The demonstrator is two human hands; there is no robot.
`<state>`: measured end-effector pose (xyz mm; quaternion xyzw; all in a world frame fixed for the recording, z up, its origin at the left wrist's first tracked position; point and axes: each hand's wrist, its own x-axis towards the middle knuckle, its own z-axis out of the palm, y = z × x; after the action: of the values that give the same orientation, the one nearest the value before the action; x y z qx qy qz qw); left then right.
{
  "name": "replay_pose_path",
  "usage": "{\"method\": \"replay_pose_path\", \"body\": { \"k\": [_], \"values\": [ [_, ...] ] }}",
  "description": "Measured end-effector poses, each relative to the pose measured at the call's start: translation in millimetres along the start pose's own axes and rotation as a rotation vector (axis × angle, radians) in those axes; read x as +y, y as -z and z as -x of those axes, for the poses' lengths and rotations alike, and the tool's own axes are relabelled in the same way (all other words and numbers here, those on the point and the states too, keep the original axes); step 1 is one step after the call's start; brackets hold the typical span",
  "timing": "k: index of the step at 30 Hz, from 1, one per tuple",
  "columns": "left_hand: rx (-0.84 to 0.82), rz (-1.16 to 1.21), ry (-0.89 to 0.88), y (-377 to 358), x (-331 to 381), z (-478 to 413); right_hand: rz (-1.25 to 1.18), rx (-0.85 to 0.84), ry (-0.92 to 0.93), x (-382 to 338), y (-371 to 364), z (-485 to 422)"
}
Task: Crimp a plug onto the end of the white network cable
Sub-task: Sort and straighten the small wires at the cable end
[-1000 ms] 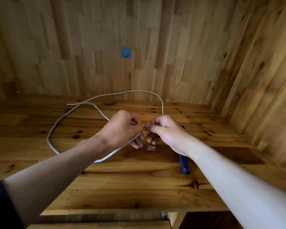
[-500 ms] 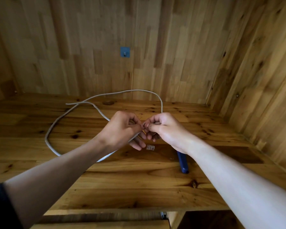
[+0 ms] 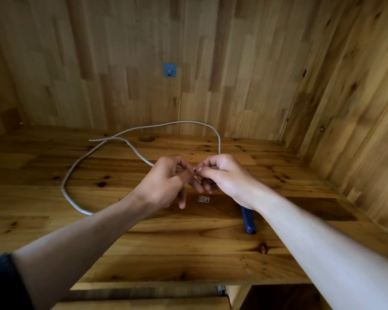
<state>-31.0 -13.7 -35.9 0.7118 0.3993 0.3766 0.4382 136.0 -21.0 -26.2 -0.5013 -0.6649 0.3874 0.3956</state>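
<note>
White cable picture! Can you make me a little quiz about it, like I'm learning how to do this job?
1. True or false: the clear plug is already on the end of the white cable.
2. What colour is the tool handle lying on the table under the right wrist? A red, B blue, C green.
3. Fill the gap: the cable's end is pinched by ___ hands.

Key
1. False: the plug lies loose on the table, just below the hands.
2. B.
3. Two: the left hand and the right hand meet at it.
</note>
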Motion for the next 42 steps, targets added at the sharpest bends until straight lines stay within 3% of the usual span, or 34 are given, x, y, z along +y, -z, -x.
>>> {"method": "replay_pose_path", "body": {
  "k": [23,42],
  "values": [
    [0.011,0.077,-0.028,-3.0,-3.5,0.9,-0.059,-0.001,0.038,4.2,-5.6,0.2],
    [0.033,0.002,-0.045,-5.0,-2.6,1.9,-0.013,-0.019,0.027,8.2,-2.2,3.6]
  ]
}}
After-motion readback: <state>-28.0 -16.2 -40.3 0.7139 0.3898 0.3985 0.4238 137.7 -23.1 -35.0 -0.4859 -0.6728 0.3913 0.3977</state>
